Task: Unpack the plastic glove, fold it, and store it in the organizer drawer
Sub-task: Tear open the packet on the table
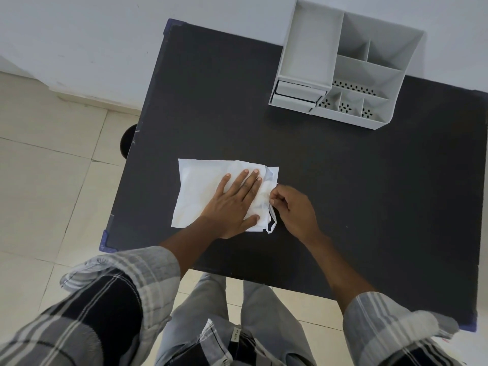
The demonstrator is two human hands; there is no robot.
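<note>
A white plastic packet [200, 188] lies flat on the black table [343, 194]. My left hand [232, 204] presses down on the packet's right half, fingers spread. At the packet's right edge, a thin clear glove edge [272, 223] sticks out, and my right hand [293, 207] pinches it between thumb and fingertips. The grey organizer [351, 64] stands at the far right of the table, with its small drawers [295, 95] at the lower left front.
The organizer has several open compartments, some with perforated floors. The table's left edge has blue corner guards [105, 241]. A dark round stool [128, 140] shows below the left edge. Tiled floor and a white wall surround the table.
</note>
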